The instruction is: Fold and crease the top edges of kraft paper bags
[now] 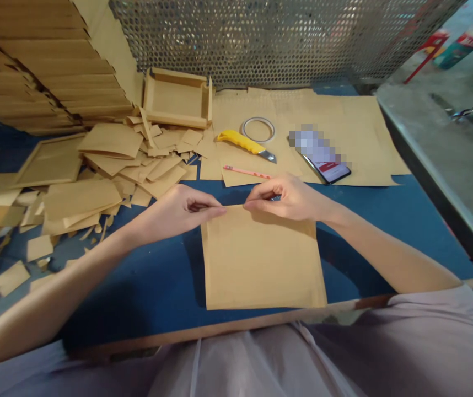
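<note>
A flat brown cardboard sheet (pixel 263 259) lies in front of me near the table's front edge. At its far edge, toward the left corner, my left hand (pixel 184 208) pinches it between thumb and fingers. My right hand (pixel 284 197) grips the same far edge a little to the right, fingertips pressed together. Just beyond my right hand is a pink pencil (pixel 245 171), its right end partly hidden by the hand. Farther back lie a yellow utility knife (pixel 245 144) with its blade showing and a roll of tape (pixel 258 129).
Cardboard scraps (pixel 83 201) cover the left of the blue table (pixel 385 220). A shallow cardboard tray (pixel 178 99) stands behind them, beside a tall stack of cardboard (pixel 46 66). A smartphone (pixel 321 157) rests on flat sheets (pixel 356 127). A perforated metal panel (pixel 240 44) borders the back.
</note>
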A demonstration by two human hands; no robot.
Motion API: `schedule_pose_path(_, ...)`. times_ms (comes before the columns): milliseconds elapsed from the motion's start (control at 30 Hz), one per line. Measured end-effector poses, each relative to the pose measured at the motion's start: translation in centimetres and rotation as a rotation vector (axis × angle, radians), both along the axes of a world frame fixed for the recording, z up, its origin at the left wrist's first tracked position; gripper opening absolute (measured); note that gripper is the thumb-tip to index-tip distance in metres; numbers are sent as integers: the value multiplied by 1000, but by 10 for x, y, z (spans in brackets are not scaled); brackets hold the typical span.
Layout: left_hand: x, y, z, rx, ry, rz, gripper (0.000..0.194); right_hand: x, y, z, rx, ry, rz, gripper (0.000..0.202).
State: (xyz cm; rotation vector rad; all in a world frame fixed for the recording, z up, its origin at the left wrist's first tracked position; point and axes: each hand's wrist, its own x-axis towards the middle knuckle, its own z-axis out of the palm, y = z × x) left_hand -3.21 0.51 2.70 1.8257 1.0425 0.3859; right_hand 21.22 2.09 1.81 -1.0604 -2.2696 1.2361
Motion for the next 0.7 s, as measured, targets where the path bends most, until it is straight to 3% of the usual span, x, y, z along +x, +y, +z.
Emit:
schedule_pose_path(200, 7, -9, -2, 61, -22, 117, 23, -2, -1, 2, 12, -66, 15, 30)
schedule_pose_path(433, 2, -5, -7, -16, -88, 85, 26, 1, 1, 0, -59, -40, 23, 32)
schedule_pose_path(567, -6, 2, -5, 1, -105, 100, 23, 10, 4, -1, -119, -19, -47, 33)
schedule_pose_path(700, -8, 7, -4, -21, -88, 36, 22, 16, 3, -3, -169, 0, -76, 34)
